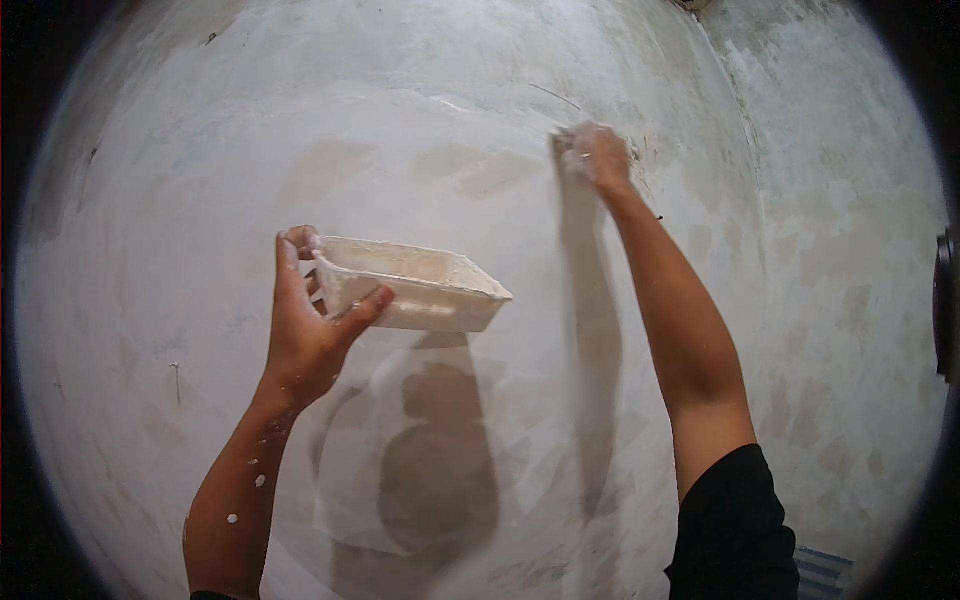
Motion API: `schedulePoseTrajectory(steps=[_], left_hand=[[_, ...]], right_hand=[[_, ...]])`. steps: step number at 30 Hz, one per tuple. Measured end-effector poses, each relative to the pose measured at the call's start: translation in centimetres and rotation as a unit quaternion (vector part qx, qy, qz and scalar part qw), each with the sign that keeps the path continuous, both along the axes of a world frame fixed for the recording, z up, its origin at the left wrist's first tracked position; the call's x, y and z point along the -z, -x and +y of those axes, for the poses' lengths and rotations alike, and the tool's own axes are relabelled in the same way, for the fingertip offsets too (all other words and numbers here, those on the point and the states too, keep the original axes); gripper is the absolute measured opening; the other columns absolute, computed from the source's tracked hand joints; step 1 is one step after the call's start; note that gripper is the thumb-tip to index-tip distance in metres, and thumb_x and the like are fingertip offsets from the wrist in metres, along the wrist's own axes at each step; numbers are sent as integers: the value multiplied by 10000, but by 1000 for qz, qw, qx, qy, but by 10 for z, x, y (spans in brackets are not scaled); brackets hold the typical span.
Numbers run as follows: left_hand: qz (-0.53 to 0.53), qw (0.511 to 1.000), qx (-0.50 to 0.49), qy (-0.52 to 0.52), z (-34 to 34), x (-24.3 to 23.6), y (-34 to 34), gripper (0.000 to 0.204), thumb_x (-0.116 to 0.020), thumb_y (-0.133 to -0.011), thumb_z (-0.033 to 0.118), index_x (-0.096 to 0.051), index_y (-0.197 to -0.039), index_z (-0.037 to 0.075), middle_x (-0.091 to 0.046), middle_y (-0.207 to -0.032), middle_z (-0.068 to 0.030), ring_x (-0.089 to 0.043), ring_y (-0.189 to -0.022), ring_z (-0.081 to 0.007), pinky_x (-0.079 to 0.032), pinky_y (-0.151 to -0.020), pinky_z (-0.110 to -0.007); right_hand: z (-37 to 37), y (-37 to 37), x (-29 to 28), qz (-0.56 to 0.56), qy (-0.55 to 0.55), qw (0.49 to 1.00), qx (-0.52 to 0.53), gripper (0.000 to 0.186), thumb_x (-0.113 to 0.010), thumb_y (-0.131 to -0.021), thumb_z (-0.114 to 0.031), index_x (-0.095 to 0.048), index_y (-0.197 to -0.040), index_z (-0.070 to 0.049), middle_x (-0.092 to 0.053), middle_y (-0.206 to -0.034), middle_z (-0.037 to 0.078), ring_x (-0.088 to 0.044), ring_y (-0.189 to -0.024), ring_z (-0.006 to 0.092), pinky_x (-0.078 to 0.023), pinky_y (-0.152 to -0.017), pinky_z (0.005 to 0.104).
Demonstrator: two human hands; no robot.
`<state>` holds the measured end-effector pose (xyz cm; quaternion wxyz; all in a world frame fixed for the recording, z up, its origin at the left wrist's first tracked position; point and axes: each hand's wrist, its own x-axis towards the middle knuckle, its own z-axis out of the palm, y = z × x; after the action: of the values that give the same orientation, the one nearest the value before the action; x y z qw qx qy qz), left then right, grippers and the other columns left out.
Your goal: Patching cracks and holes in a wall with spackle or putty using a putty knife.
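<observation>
With my left hand [308, 345] gripping the mud pan [430, 308] and my right [605, 160] too blurred to tell, the wall [200, 250] looks mostly skimmed, tan patches [498, 172] left

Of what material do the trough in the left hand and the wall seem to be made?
Trough: probably plastic, slightly glossy; its thin, smooth-looking side catches some light. Wall: apparently plaster-coated, mostly matte, with uneven grey-white patches; what lies underneath is hidden.

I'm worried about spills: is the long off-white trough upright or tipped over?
Upright. The long off-white trough has its open side up, inner wall showing above the near rim; the left hand holds one end.
</observation>
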<state>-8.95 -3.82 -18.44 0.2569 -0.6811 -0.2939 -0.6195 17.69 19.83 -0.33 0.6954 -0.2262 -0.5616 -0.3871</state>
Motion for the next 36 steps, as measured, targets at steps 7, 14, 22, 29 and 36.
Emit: schedulePoseTrajectory(steps=[7,14,22,29,36], left_hand=[[-67,997,-39,-15,-5,-3,-38,765,-739,-763,290,-235,-1290,58,-445,-1123,-176,-547,-1063,-284,-505,-914,-390],[-73,996,-54,23,15,-14,-116,792,-753,-759,284,-231,-1309,53,-385,-1212,-173,-539,-1070,-267,-524,-886,-370],[-56,996,-76,2,24,-13,-115,795,-744,-777,280,-227,-1333,44,-389,-1217,-160,-493,-1120,-262,-481,-935,-379],[-69,990,-93,-84,25,4,-118,683,-722,-793,314,-273,-1227,38,-372,-1173,-175,-510,-1087,-271,-493,-895,-353],[-47,984,-148,-85,19,3,-130,699,-731,-790,325,-267,-1230,42,-374,-1137,-162,-527,-1083,-286,-540,-852,-371]], right_hand=[[-30,-1,70,-232,-46,966,-107,138,-598,-743,-36,-673,-857,-54,-666,-815,140,-631,-767,344,-506,-672,436],[38,-112,-2,-52,-140,984,-94,163,-538,-848,-125,-674,-870,-39,-670,-861,164,-640,-799,341,-515,-704,432],[59,-12,27,-208,-137,960,-125,117,-606,-735,-138,-647,-806,-54,-652,-801,175,-622,-742,356,-505,-679,436],[33,-19,82,-320,-53,922,-212,110,-552,-757,-4,-621,-835,-39,-646,-878,191,-615,-783,370,-507,-717,416],[86,-79,8,-8,-47,993,-110,174,-575,-860,-193,-644,-998,-112,-654,-944,168,-625,-827,367,-503,-752,470]])
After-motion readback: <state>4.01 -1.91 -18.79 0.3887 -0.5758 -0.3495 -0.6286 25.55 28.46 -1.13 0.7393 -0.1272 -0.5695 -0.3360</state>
